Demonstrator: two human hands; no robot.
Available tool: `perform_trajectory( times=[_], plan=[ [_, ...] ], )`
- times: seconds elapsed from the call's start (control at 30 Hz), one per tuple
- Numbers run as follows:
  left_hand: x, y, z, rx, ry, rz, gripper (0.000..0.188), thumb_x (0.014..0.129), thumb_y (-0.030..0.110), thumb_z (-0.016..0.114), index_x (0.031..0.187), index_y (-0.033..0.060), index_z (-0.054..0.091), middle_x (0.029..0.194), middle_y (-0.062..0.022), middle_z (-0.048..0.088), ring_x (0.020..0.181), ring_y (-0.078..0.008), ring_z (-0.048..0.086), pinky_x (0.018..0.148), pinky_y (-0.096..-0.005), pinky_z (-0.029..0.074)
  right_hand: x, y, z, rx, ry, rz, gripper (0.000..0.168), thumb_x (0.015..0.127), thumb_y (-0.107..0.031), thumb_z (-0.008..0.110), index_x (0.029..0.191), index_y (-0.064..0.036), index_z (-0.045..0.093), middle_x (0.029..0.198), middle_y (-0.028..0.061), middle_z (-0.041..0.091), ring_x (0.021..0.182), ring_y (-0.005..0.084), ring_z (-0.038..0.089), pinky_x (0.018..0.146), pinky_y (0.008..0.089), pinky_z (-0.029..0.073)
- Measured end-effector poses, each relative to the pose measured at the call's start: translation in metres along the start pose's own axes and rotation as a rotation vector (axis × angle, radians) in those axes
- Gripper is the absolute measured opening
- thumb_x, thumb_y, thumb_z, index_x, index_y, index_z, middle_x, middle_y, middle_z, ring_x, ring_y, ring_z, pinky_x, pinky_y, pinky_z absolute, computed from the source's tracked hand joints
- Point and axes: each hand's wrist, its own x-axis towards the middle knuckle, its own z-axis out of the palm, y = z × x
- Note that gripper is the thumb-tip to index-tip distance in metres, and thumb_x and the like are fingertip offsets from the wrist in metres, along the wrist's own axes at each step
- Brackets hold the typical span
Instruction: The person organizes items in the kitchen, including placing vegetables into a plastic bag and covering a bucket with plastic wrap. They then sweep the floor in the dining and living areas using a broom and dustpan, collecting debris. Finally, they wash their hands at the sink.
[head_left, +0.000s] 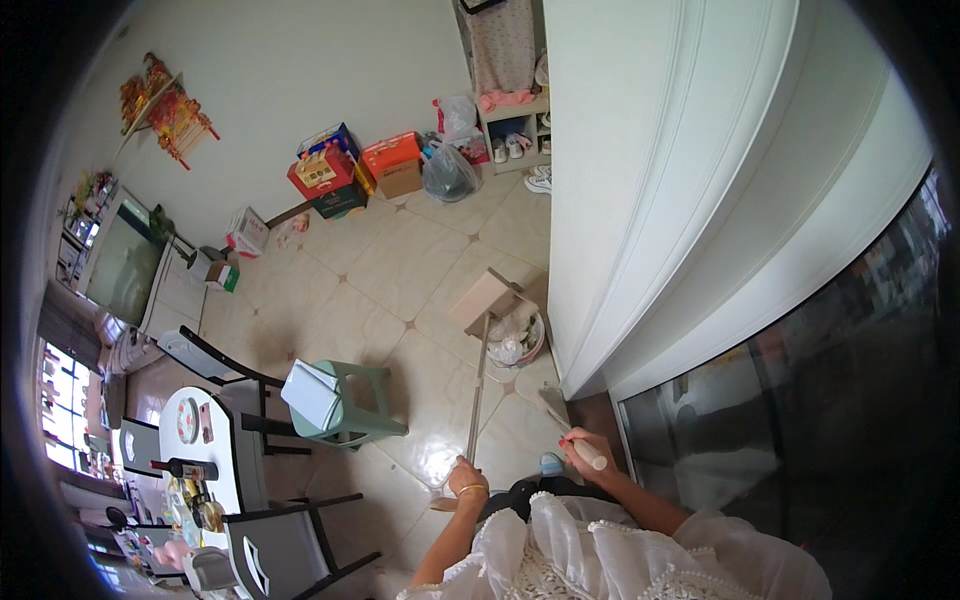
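Note:
My left hand (466, 478), with a bracelet at the wrist, grips the upper end of a long dustpan handle (478, 397). That handle runs away from me to a beige dustpan (487, 298), which is tilted at the rim of a waste bin (538, 343). White plastic and other rubbish (511, 341) lie in the bin. In my right hand (591, 452) is the pale handle (589, 454) of what looks like a broom. Its light head (553, 403) shows beyond the hand, close to the doorway. Whether the dustpan touches the bin cannot be told.
A green plastic stool (349, 397) bearing papers (311, 394) stands left of the dustpan handle. Chairs (281, 551) surround a white table (225, 450) farther left. A white door panel (600, 225) rises beside the bin. Boxes (322, 176) and bags (450, 174) line the far wall.

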Motion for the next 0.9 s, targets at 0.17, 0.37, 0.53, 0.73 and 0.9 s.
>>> perform_trajectory(
  times=[0.17,0.37,0.53,0.73,0.9],
  plan=[
    [0.016,-0.008,0.003,-0.257,-0.153,-0.254,0.051,0.069,0.042,0.068,0.094,-0.0009,0.057,0.087,-0.0191,0.063,0.084,-0.0314,0.062,0.072,-0.0390,0.049,-0.004,-0.012,-0.001,0.082,0.003,0.237,0.012,0.078,-0.016,0.063,0.076,-0.005,0.058,0.059,0.0064,0.058,0.047,0.0106,0.055,0.045,0.0267,0.043],
    [0.009,0.015,-0.015,-0.220,-0.169,-0.392,0.064,0.074,0.061,0.047,0.090,0.0022,0.066,0.094,-0.0198,0.062,0.091,-0.0331,0.060,0.078,-0.0398,0.046,-0.005,-0.016,-0.006,0.031,-0.073,0.339,0.015,0.080,-0.018,0.061,0.076,-0.004,0.058,0.055,0.0053,0.057,0.046,0.0097,0.055,0.044,0.0260,0.043],
    [-0.005,0.003,-0.001,-0.239,-0.131,-0.345,0.058,0.077,0.057,0.046,0.091,0.0044,0.066,0.091,-0.0189,0.063,0.090,-0.0322,0.060,0.077,-0.0405,0.046,-0.010,-0.013,-0.007,0.034,-0.076,0.343,0.014,0.080,-0.017,0.061,0.076,-0.004,0.058,0.054,0.0040,0.057,0.047,0.0089,0.055,0.043,0.0249,0.043],
    [-0.014,-0.002,0.011,-0.297,-0.080,-0.343,0.055,0.078,0.055,0.047,0.089,0.0056,0.067,0.089,-0.0181,0.063,0.088,-0.0316,0.060,0.076,-0.0409,0.046,-0.013,-0.020,-0.007,0.075,-0.105,0.354,0.011,0.080,-0.015,0.060,0.078,-0.004,0.058,0.060,0.0043,0.058,0.049,0.0086,0.056,0.044,0.0237,0.044],
    [-0.016,0.004,0.018,-0.302,-0.070,-0.333,0.053,0.078,0.054,0.048,0.087,0.0061,0.067,0.088,-0.0179,0.063,0.086,-0.0321,0.061,0.074,-0.0403,0.047,-0.015,-0.019,-0.008,0.065,-0.120,0.267,0.013,0.081,-0.016,0.059,0.079,-0.003,0.058,0.060,0.0036,0.058,0.050,0.0094,0.057,0.046,0.0240,0.044]
  ],
)
